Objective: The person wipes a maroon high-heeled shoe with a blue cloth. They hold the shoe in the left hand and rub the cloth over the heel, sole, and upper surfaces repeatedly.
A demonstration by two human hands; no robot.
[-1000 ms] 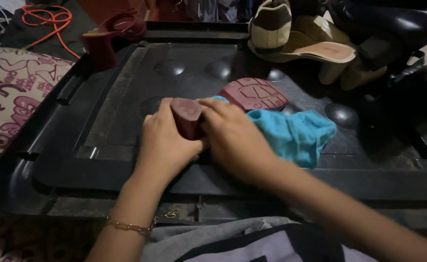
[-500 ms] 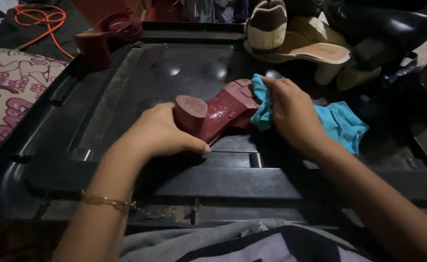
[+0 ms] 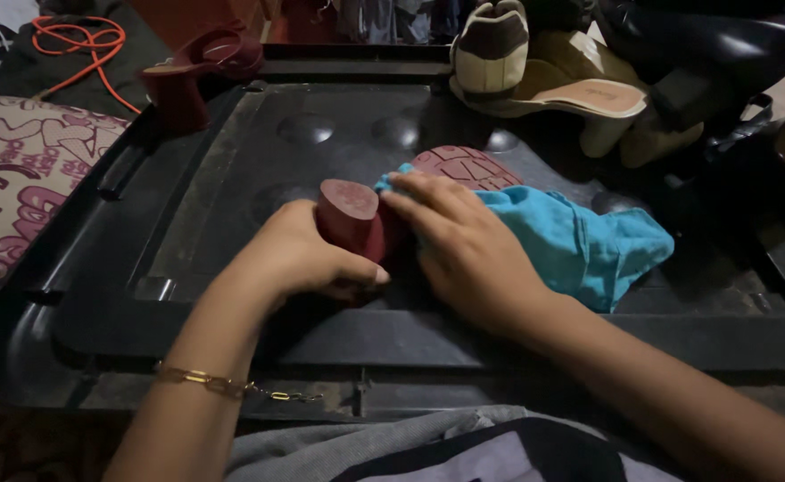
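A dark red block-heeled shoe (image 3: 384,210) lies upturned near the middle of the frame on a wide black plastic tray (image 3: 232,178), its thick heel pointing up toward the camera and its ribbed red sole (image 3: 466,166) showing just above and to the right. The left hand (image 3: 299,254) is wrapped around the heel, fingers curled and thumb pressed along its lower side, gripping it firmly. The right hand (image 3: 464,245) lies flat and fairly spread, fingers extended, pressing a bright blue cloth (image 3: 580,241) against the shoe's side just beside the heel; most of the cloth trails off to the right across the tray. Judging from this, the wiping of the shoe is in progress rather than finished: the cloth is in contact near the heel and instep, while the sole's front part sits uncovered, and whether it is clean cannot be told in this dim light. A thin gold chain bracelet (image 3: 223,386) circles the left wrist at the lower left. Outward, at the upper left edge of the tray stands a second dark red heeled shoe (image 3: 201,76), untouched; at the upper right lies a heap of other footwear, including a tan slip-on sandal (image 3: 580,98). An orange cord (image 3: 76,40) curls in the upper left corner above a patterned cushion (image 3: 27,178)
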